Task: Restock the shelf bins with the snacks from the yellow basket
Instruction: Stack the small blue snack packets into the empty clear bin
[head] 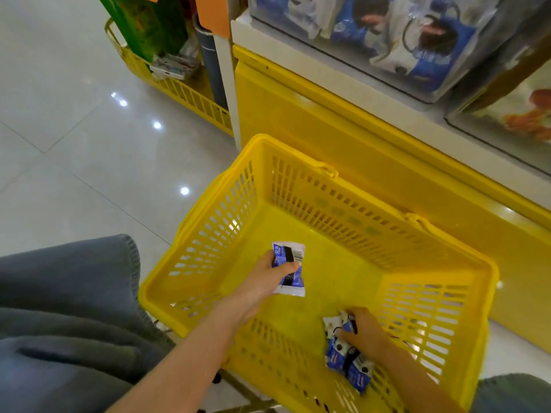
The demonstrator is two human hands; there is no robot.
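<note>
A yellow plastic basket point(298, 186) stands on the floor in front of me. Both my hands are inside it. My left hand point(268, 278) grips one small blue-and-white snack packet point(290, 271) above the basket's floor. My right hand point(365, 330) holds a bunch of the same blue-and-white packets point(346, 357) near the basket's front right wall. Apart from these packets the basket's floor shows bare yellow. A clear shelf bin point(417, 96) at the upper right holds more blue-and-white packets.
The yellow shelf base point(343, 138) runs behind the basket. A second clear bin point(524, 114) with orange-printed packs sits at the far right. Another yellow basket point(185, 93) with a green box stands at the back left. Glossy white floor tiles point(74, 144) lie to the left. My grey-clothed knees flank the basket.
</note>
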